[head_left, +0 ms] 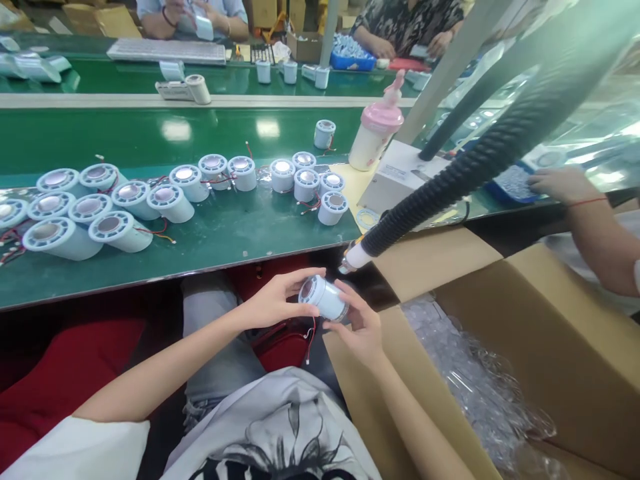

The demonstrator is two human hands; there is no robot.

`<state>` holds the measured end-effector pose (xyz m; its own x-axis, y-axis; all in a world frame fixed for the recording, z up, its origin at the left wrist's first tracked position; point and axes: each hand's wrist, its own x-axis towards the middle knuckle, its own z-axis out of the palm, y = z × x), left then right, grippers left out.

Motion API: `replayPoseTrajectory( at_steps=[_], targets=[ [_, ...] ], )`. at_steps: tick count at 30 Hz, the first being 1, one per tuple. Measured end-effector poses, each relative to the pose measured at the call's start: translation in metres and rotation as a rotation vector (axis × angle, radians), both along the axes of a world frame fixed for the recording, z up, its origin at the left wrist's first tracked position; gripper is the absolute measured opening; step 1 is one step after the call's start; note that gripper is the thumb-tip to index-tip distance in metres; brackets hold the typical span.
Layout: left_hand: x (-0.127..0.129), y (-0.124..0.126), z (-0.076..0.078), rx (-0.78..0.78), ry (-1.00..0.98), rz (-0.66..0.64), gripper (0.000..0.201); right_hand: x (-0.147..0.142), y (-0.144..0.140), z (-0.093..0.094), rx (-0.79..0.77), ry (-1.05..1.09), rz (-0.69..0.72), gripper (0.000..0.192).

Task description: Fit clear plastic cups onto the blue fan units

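Observation:
Between both hands, over my lap, is a light-blue cylindrical motor housing (327, 300) with a dark round end and thin red wires (311, 343) dangling below. My left hand (280, 299) grips its vented end with thumb and fingers. On the other end, my right hand (359, 327) has its fingers closed around the rim. Just above the housing points the pale nozzle (354, 259) of a black corrugated hose (430, 193). Similar housings (120, 230) with red and black leads stand in groups on the green bench (225, 240).
To my right an open cardboard box (565, 333) holds clear plastic pieces (465, 373). A bottle with a pink lid (380, 127) stands by a white box-shaped device (405, 173). Co-workers' hands (563, 183) show at the right and across the bench. A metal post rises behind the hose.

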<state>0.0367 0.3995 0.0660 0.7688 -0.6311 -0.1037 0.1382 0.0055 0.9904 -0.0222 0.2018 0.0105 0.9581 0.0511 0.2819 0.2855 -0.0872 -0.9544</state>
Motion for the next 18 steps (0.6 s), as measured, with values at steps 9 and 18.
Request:
replayPoseTrajectory(
  at_steps=[9,18],
  targets=[
    [0.033,-0.023,-0.023,-0.025,0.058,-0.054,0.059,0.02,-0.011,-0.023,0.286,0.169,0.025,0.056],
    [0.009,0.009,0.009,0.017,0.134,-0.228,0.07,0.007,-0.002,0.015,0.441,0.518,0.254,0.053]
  ],
)
